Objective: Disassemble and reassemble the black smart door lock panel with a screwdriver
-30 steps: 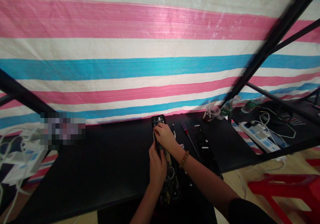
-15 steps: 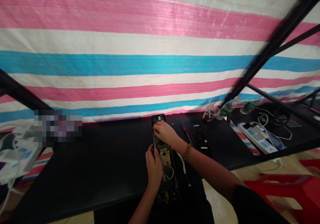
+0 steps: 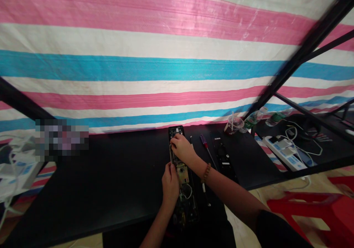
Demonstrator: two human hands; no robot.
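Observation:
A long black device [image 3: 183, 174] with exposed inner parts lies lengthwise in front of me, its lower end over the table's front edge. My left hand [image 3: 170, 183] is closed at its left side, fingertips at the lower end of a thin light strip [image 3: 171, 155]. Bent over the device's upper part, my right hand [image 3: 183, 147] has its fingers pinched near the strip's upper end. The fingertips hide what the right hand grips. A purple-handled screwdriver [image 3: 204, 141] and a black panel [image 3: 223, 154] lie to the right.
A plastic cup [image 3: 233, 124] and clear bottles [image 3: 256, 118] stand at the back right. White power strips sit at the right [image 3: 286, 154] and far left [image 3: 20, 174]. Black metal posts rise on both sides. A red stool [image 3: 309, 211] is at lower right.
The view has shifted slightly. Both hands keep nearly the same places on the device; the white cable beside it is now more hidden by my right wrist.

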